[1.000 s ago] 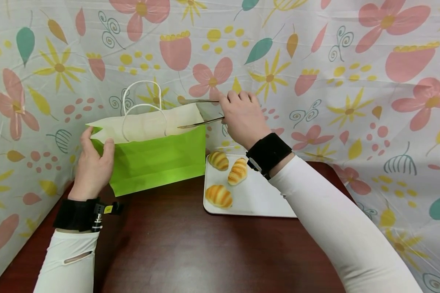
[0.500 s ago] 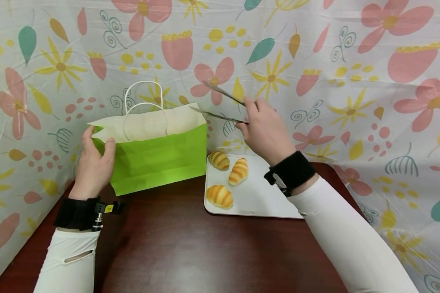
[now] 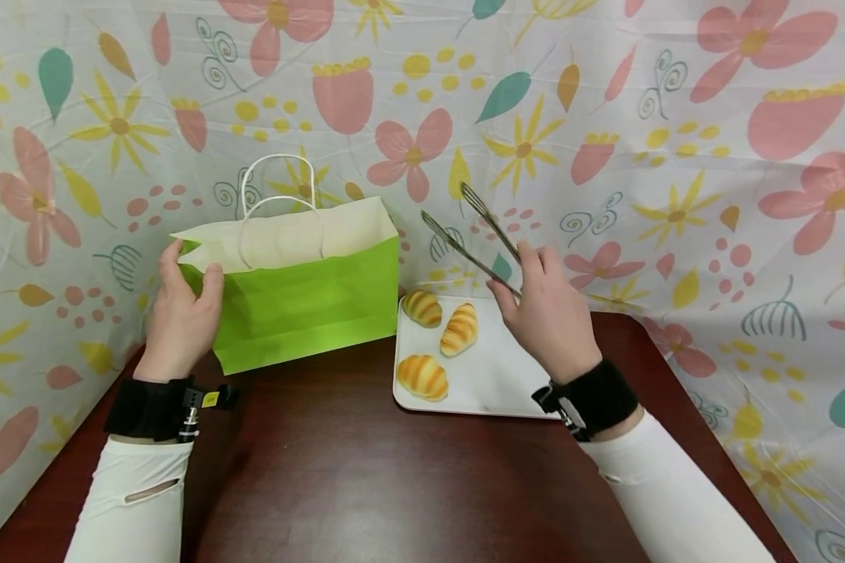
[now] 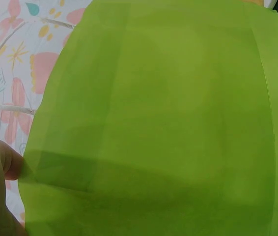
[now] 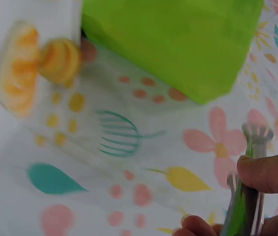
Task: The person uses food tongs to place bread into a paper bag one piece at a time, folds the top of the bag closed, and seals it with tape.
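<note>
Metal tongs (image 3: 489, 220) are held up near a white tray (image 3: 496, 385), tips spread, long axis slanting forward and left; the right hand (image 3: 552, 317) curls its fingers round their near end. Three striped croissants (image 3: 458, 330) lie on the tray, one near the front, two farther back. Left of it stands a green paper bag (image 3: 310, 301), cream inside, its depths hidden; the left hand (image 3: 181, 317) pinches its left edge between thumb and fingers. Behind hangs a floral curtain (image 3: 605, 31)
</note>
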### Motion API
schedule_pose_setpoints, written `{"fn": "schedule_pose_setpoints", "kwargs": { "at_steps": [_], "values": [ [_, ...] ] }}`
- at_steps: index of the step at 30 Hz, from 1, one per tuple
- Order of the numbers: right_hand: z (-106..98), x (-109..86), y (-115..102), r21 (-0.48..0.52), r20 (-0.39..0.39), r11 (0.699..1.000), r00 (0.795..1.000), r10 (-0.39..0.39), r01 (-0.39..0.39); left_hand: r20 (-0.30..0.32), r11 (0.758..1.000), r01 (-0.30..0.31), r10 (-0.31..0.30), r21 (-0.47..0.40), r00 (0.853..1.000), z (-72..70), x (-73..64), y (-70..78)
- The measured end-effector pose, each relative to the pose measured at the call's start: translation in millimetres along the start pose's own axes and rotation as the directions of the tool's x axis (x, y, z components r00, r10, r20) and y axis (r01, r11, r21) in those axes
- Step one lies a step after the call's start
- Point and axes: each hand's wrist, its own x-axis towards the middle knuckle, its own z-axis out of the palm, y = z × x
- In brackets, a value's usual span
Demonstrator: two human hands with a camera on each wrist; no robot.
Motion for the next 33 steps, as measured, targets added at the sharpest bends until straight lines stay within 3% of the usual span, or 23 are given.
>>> {"fn": "schedule_pose_setpoints", "kwargs": {
  "at_steps": [5,14,22,33],
  "values": [
    [25,-39.6,12,0.006,0.092,0.992,0.988,0.125,-0.127,0.005,1.000,0.007,-0.007,-0.004,1.000,0.9,2.0,0.2],
    [53,-93.1,26,0.008,0.201,0.981,0.962,0.187,-0.192,-0.005,1.000,-0.004,0.004,0.011,1.000,1.5,2.4,-1.1],
    [69,-108.7,24,-0.012,0.323,0.965,0.912,0.252,-0.263,-0.008,1.000,-0.004,0.004,0.013,1.000,-0.1,3.8,0.9],
    [83,-115.4,14,-0.063,0.334,0.969,0.910,0.246,-0.238,0.001,1.000,-0.007,0.007,0.008,1.000,-0.1,1.6,0.4]
  ]
}}
